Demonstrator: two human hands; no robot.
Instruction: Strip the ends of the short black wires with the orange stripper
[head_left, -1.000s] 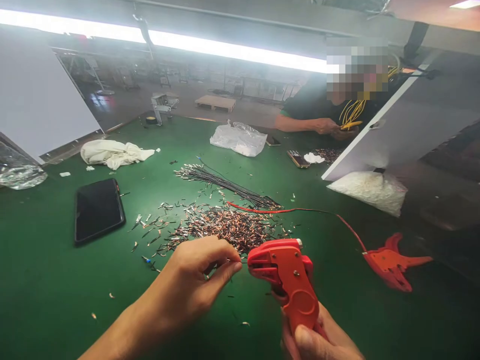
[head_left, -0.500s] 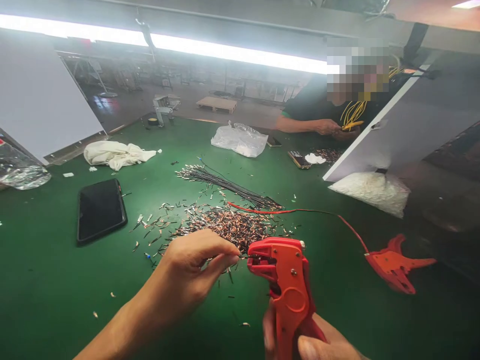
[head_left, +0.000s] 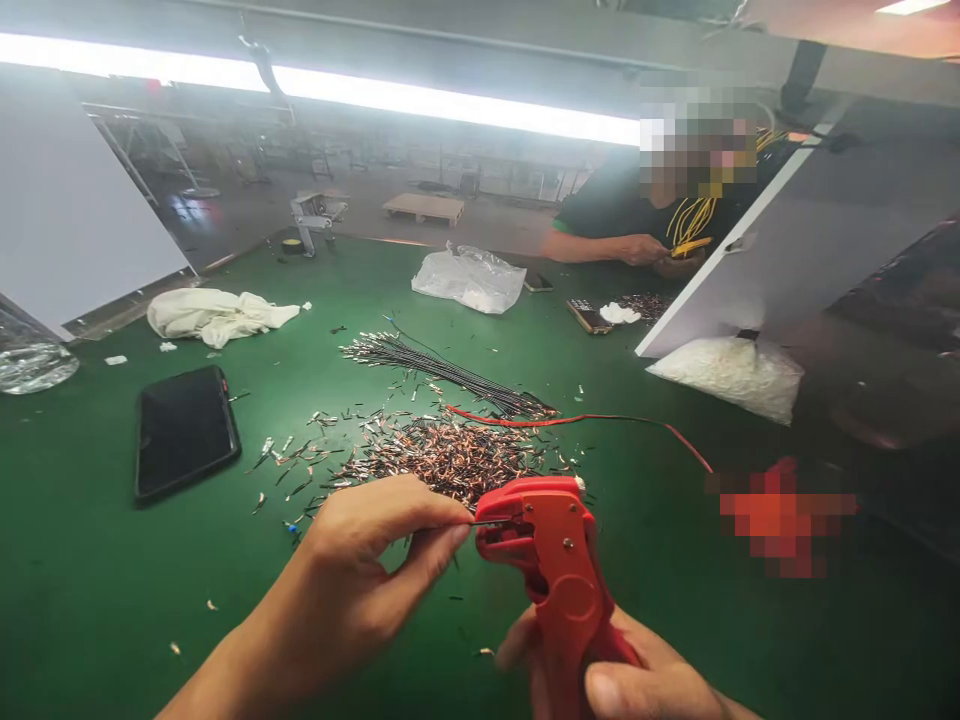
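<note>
Between the thumb and forefinger of my left hand point(head_left: 375, 570) is a short black wire point(head_left: 487, 522), its far end inside the jaws of a red wire stripper point(head_left: 566, 570). My right hand point(head_left: 637, 670) is wrapped round the stripper's handles from below, its fingers slightly blurred at the front handle. Just behind the jaws lies a heap of copper and black wire scraps point(head_left: 450, 450). Beyond it rests a bundle of black wires point(head_left: 450, 372) with pale ends, and a red wire point(head_left: 525, 422) runs off to the right.
On the left lies a black phone point(head_left: 186, 432), with a cream cloth point(head_left: 217, 315) behind it. A clear plastic bag point(head_left: 471, 280) sits farther back. At right are a pixelated red thing point(head_left: 784, 520), a white bag point(head_left: 727, 375) and a panel. Across the table, a person holds yellow wires point(head_left: 694, 230).
The whole view has shifted slightly to the left. The stripper has come a little closer to my left hand, and my right fingers have spread somewhat from the front handle.
</note>
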